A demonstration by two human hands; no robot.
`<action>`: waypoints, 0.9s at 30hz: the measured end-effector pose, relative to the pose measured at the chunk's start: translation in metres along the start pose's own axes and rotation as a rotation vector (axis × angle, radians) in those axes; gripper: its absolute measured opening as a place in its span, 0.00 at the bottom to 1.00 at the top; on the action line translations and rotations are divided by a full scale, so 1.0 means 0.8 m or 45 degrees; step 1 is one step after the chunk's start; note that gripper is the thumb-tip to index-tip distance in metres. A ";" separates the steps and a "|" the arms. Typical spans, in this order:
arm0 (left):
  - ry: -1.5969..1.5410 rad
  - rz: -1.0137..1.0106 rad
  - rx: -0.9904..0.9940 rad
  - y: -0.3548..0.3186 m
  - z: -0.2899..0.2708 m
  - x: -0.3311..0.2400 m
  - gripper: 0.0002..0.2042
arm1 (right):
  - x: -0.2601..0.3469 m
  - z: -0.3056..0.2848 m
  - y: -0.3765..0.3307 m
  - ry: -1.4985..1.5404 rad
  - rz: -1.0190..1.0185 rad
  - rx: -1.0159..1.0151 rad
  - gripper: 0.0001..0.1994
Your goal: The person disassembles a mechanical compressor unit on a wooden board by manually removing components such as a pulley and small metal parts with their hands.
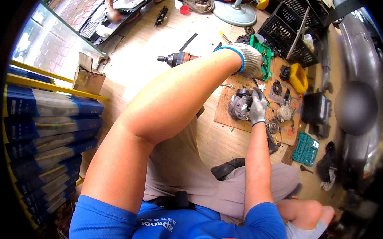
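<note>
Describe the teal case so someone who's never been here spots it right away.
Start at the large brown board beneath the gloved right hand. Just off its lower right corner in the picture lies a flat teal case. Its bluer colour sets it apart from the brighter green case at the gloved left hand.

The round, grey metal machine part (237,109) looks dull and rough on a matt brown board (221,111). From it, the white, blue-cuffed glove (250,58) at twelve o'clock is ribbed cloth; the green rectangular case (268,61) at one and yellow jug (299,78) at two are smooth plastic.
</note>
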State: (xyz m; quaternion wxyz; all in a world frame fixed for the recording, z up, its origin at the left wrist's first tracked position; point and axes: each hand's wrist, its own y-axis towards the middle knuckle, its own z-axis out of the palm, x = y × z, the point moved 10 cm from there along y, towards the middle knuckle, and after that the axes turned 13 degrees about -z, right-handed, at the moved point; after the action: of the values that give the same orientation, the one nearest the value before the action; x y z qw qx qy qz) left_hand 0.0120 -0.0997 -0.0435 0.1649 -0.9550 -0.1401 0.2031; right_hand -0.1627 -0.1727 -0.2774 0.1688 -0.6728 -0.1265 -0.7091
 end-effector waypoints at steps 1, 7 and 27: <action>-0.005 0.001 0.003 0.000 0.001 0.000 0.25 | -0.005 0.000 -0.002 0.176 0.069 -0.044 0.13; -0.002 0.013 -0.006 0.001 -0.002 -0.004 0.24 | -0.020 -0.009 0.002 0.370 0.154 -0.145 0.11; 0.002 -0.021 0.019 0.000 0.000 -0.001 0.24 | -0.020 -0.004 -0.002 0.485 0.156 -0.113 0.15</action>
State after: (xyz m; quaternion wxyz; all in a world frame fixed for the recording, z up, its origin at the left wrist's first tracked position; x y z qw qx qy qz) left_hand 0.0113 -0.0999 -0.0433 0.1737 -0.9527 -0.1463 0.2021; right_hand -0.1654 -0.1714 -0.2937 0.2028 -0.5398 -0.0199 -0.8168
